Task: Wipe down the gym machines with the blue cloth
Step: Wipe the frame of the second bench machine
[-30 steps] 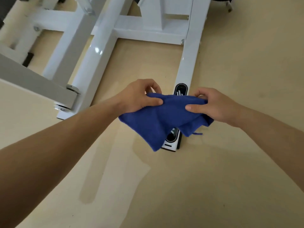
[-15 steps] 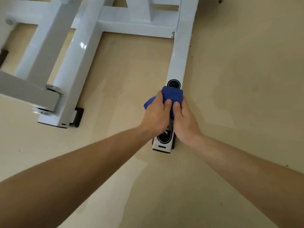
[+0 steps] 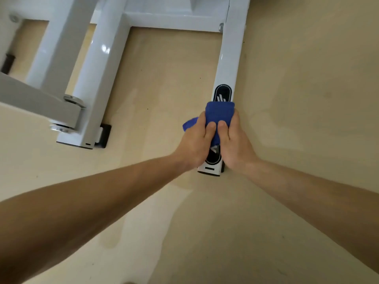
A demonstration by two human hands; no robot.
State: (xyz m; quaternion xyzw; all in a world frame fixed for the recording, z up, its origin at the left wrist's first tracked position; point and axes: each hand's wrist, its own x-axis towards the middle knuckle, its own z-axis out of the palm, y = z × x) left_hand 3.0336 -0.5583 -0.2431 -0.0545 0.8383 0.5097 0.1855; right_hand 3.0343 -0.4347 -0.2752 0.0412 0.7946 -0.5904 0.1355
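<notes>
blue cloth (image 3: 219, 111), spread mid-air a second ago, now wraps the base rail (image 3: 229, 58), left hand (image 3: 195, 144) and right hand (image 3: 236, 144) gripping it (fingers hidden beneath, so probably mid-wipe).

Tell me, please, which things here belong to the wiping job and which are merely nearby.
In the job: blue cloth; left hand and right hand gripping it; logo-marked white leg under the cloth.
Merely nearby: wide white beam; grey pivot arm; black foot pad.
</notes>
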